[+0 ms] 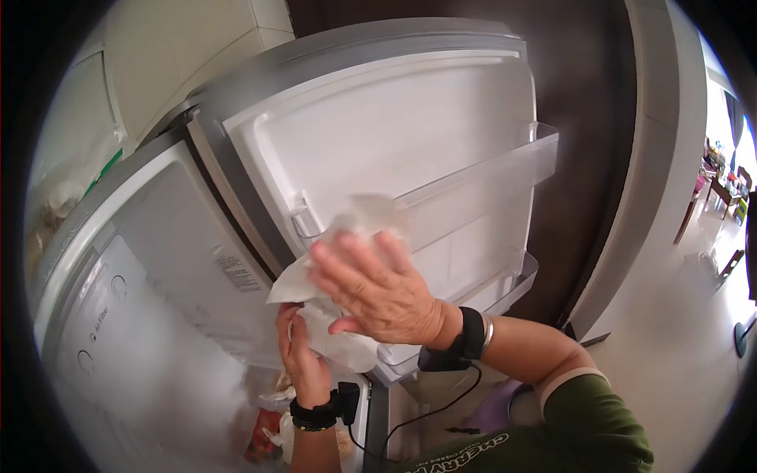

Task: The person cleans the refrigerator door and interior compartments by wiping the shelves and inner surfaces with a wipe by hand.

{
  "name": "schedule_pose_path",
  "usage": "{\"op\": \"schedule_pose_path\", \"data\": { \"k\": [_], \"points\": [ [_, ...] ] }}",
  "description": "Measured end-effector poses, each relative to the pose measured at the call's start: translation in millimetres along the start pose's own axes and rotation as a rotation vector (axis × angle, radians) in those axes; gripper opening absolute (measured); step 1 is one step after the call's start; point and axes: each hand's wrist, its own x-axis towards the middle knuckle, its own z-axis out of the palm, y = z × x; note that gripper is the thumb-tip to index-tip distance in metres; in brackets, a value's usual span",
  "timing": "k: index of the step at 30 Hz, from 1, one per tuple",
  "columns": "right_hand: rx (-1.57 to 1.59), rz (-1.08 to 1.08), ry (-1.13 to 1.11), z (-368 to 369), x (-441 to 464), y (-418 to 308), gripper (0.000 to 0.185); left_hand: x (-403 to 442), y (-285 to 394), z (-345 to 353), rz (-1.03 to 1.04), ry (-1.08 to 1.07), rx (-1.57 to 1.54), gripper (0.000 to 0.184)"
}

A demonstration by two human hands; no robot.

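My left hand (303, 359) is closed on a thin white plastic bag (347, 347), with its fingers curled at the bag's left side. Part of the bag hangs below my hands, and a blurred part rises behind my right fingertips. My right hand (378, 292) is in front of the bag, back toward me, with its fingers stretched out and smeared by motion. Whether its palm touches the bag is hidden. Both hands are in front of the open freezer door (378, 126). What the bag contains, if anything, I cannot make out.
The open freezer compartment (173, 315) lies on the left, hazy inside, with bagged food (272, 430) at its bottom. Clear door shelves (481, 177) jut out on the right. A black cable (441, 406) hangs from my wrists. Below, a purple object (497, 406) is on the floor.
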Motion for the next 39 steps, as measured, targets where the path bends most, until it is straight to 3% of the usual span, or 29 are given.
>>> {"op": "schedule_pose_path", "data": {
  "k": [6,9,13,18,21,24,27,30,34,39],
  "points": [
    [-0.071,-0.452,-0.174,-15,5,24,0.054,1,-1,2,0.01,0.002,-0.071,0.029],
    [-0.058,-0.52,-0.121,-28,-22,49,0.051,5,-6,-4,0.052,-0.017,-0.024,0.03],
    [0.147,-0.222,-0.104,-56,-27,74,0.048,5,7,2,0.141,-0.042,0.022,0.031],
    [0.23,0.386,0.223,-83,9,105,0.029,9,12,7,0.288,-0.044,0.067,0.024],
    [0.319,0.752,0.188,-92,48,133,0.018,22,13,8,0.447,-0.142,0.372,0.022],
    [0.363,0.842,0.331,-79,68,176,0.017,24,6,16,0.545,-0.14,0.473,0.017],
    [0.062,0.935,0.23,-73,66,213,0.017,28,2,12,0.559,-0.193,0.477,0.014],
    [0.264,1.202,0.146,-76,62,234,0.016,30,1,9,0.542,-0.209,0.451,0.013],
    [0.499,1.207,0.151,-68,61,250,0.014,29,0,7,0.549,-0.216,0.416,0.012],
    [0.55,1.151,0.212,-21,94,203,0.015,30,0,5,0.593,-0.198,0.498,0.013]
  ]
}}
